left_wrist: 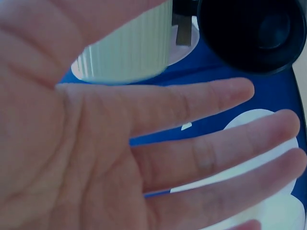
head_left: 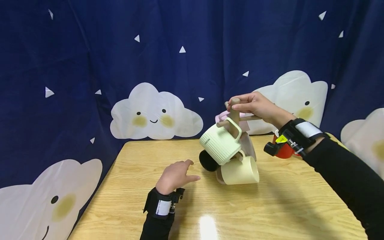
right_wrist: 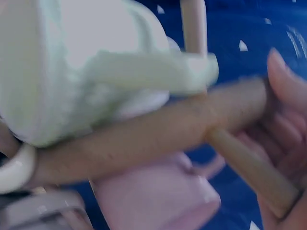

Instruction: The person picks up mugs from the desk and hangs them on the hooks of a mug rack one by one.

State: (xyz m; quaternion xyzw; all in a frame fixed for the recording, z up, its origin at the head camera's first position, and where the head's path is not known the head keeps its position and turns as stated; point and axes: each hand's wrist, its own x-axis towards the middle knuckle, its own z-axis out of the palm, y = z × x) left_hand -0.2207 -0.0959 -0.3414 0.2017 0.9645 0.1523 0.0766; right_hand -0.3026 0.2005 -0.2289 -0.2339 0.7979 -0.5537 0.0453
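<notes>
My right hand [head_left: 256, 104] grips the top of a wooden mug tree's post [head_left: 235, 115], fingers and thumb around it, also seen in the right wrist view. Mugs hang from its pegs: a pale green ribbed mug [head_left: 220, 145] facing me, a cream mug [head_left: 240, 171] lower down and a black mug [head_left: 207, 161] at the left. Behind the post are a pink mug [head_left: 244, 126] and a greyish mug [head_left: 248, 146], both partly hidden. My left hand [head_left: 175, 176] holds nothing, its fingers extended toward the black mug [left_wrist: 230, 33], just left of the tree.
A red mug [head_left: 284, 151] stands on the wooden table [head_left: 162, 150] at the right, partly hidden by my right wrist strap. Behind the table hangs a dark blue curtain [head_left: 198, 30] with white clouds and triangles.
</notes>
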